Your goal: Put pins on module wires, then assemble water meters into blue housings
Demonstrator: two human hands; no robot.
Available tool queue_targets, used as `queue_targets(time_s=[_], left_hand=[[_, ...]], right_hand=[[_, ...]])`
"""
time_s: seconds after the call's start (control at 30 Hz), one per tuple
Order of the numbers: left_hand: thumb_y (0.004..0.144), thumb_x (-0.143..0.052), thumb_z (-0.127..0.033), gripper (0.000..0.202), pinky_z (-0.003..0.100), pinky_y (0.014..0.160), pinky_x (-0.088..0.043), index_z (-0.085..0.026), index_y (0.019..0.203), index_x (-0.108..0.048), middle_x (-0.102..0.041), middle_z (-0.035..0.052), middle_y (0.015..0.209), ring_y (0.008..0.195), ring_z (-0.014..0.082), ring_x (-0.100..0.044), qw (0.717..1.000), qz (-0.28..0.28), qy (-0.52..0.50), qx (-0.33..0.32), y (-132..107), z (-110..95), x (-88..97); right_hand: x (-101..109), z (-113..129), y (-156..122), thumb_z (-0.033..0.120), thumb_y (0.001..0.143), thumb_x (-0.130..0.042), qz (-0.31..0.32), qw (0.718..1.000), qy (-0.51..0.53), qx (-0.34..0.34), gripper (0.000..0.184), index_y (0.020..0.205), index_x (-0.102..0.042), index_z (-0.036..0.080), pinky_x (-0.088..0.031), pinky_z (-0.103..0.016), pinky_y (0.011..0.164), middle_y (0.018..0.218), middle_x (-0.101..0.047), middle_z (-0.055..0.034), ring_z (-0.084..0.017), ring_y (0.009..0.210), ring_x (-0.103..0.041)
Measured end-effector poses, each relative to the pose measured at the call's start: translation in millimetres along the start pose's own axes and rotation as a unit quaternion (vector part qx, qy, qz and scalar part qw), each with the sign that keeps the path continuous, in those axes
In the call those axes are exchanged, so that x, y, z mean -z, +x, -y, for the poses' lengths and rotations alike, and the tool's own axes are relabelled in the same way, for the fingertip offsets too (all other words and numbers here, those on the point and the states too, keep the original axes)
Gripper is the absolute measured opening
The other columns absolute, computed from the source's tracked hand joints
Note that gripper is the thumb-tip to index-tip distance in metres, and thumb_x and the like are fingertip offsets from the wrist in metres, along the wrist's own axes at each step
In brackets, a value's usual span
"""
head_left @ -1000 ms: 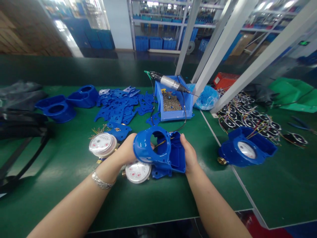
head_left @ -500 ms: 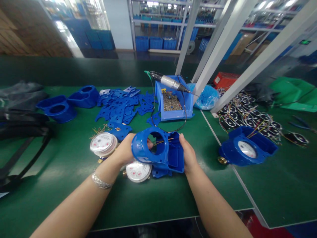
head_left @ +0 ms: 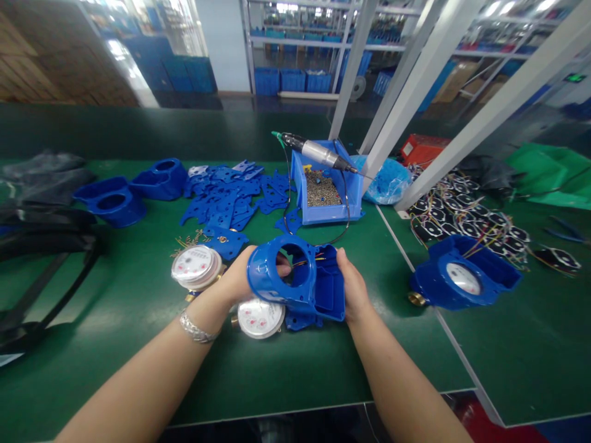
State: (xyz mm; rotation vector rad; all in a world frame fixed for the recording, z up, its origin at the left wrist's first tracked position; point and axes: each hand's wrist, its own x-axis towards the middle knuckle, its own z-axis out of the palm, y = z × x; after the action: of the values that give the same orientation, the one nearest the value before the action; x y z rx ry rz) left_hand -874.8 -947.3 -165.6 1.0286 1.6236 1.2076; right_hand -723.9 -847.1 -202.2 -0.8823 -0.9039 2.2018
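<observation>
A blue plastic water meter housing point(head_left: 277, 289) is held up over the table, its round opening and open box facing me. My right hand point(head_left: 354, 288) grips the box's right side, thumb on the rim. My left hand point(head_left: 240, 277) reaches inside from the left; its fingertips show through the round opening, closed on a dark piece that looks like a wired circuit board point(head_left: 290, 278), mostly hidden. Thin yellow and red wires point(head_left: 318, 257) run from there into the box. Below lies a white-faced water meter point(head_left: 261, 319), and another meter point(head_left: 196, 266) stands left of my left hand.
Several flat blue plates point(head_left: 226, 194) and two blue housings point(head_left: 115, 203) lie at the back left. An electric screwdriver point(head_left: 318, 154) rests on a blue bin point(head_left: 332, 214) of screws. An assembled meter point(head_left: 462, 280) and several wired round boards point(head_left: 471, 215) are rightward, beyond white posts point(head_left: 415, 92).
My left fingers have pushed further into the housing and show more through the round opening. The wires inside have shifted slightly. My right hand keeps its grip.
</observation>
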Motion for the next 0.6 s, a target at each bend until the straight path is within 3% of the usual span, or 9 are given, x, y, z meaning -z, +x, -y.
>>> queue_targets(time_s=[0.1, 0.2, 0.27, 0.37, 0.5, 0.6], left_hand=[[0.057, -0.070, -0.027, 0.021, 0.029, 0.059, -0.048, -0.012, 0.068, -0.061, -0.063, 0.0046, 0.063, 0.060, 0.0177, -0.059, 0.987, 0.009, -0.153, 0.054, -0.7, 4.8, 1.0], [0.060, -0.067, -0.030, 0.025, 0.031, 0.055, -0.049, -0.013, 0.076, -0.059, -0.063, 0.0034, 0.062, 0.055, 0.0169, -0.059, 0.949, -0.080, -0.287, 0.104, -3.7, 3.3, 3.3], [0.066, -0.061, -0.042, 0.032, 0.030, 0.053, -0.049, -0.014, 0.082, -0.057, -0.063, 0.0040, 0.065, 0.055, 0.0163, -0.059, 0.926, -0.128, -0.338, 0.112, -6.7, -3.0, 5.2], [0.068, -0.054, -0.054, 0.046, 0.029, 0.052, -0.049, -0.013, 0.089, -0.058, -0.064, 0.0070, 0.076, 0.062, 0.0175, -0.060, 0.932, -0.118, -0.329, 0.098, -12.0, -18.6, 6.8], [0.059, -0.068, -0.031, 0.041, 0.026, 0.054, -0.048, -0.011, 0.093, -0.060, -0.065, 0.0075, 0.081, 0.066, 0.0171, -0.060, 0.968, -0.067, -0.227, 0.089, -17.0, -37.7, 6.0], [0.054, -0.065, -0.019, 0.036, 0.027, 0.057, -0.048, -0.008, 0.088, -0.063, -0.066, 0.0076, 0.075, 0.065, 0.0178, -0.060, 0.962, -0.059, -0.245, 0.109, -18.0, -40.9, 6.1]], right_hand=[[-0.2, -0.7, 0.2, 0.052, 0.068, -0.058, 0.019, 1.000, -0.009, 0.014, 0.039, 0.090, -0.058, 0.020, -0.045, -0.035, 0.083, 0.088, -0.066, -0.0022, -0.020, 0.088, -0.059], [-0.7, 0.7, -0.7, 0.053, 0.069, -0.057, 0.046, 0.999, -0.013, 0.019, 0.038, 0.089, -0.058, 0.020, -0.045, -0.034, 0.081, 0.086, -0.066, -0.0016, -0.018, 0.083, -0.060], [-2.0, 2.8, -2.7, 0.054, 0.069, -0.056, 0.050, 0.998, -0.027, 0.024, 0.038, 0.088, -0.058, 0.021, -0.046, -0.034, 0.079, 0.083, -0.066, -0.0012, -0.017, 0.079, -0.060], [-6.1, 6.5, -6.3, 0.056, 0.068, -0.056, 0.036, 0.997, -0.059, 0.030, 0.040, 0.085, -0.060, 0.020, -0.047, -0.032, 0.075, 0.080, -0.066, -0.0009, -0.017, 0.075, -0.060], [-10.3, 12.6, -7.3, 0.059, 0.068, -0.054, 0.025, 0.992, -0.115, 0.042, 0.043, 0.085, -0.060, 0.020, -0.045, -0.032, 0.076, 0.082, -0.065, -0.0017, -0.018, 0.078, -0.059], [-9.0, 23.7, -6.2, 0.058, 0.072, -0.049, 0.028, 0.958, -0.255, 0.127, 0.043, 0.091, -0.059, 0.021, -0.042, -0.034, 0.082, 0.091, -0.063, -0.0038, -0.019, 0.086, -0.057]])
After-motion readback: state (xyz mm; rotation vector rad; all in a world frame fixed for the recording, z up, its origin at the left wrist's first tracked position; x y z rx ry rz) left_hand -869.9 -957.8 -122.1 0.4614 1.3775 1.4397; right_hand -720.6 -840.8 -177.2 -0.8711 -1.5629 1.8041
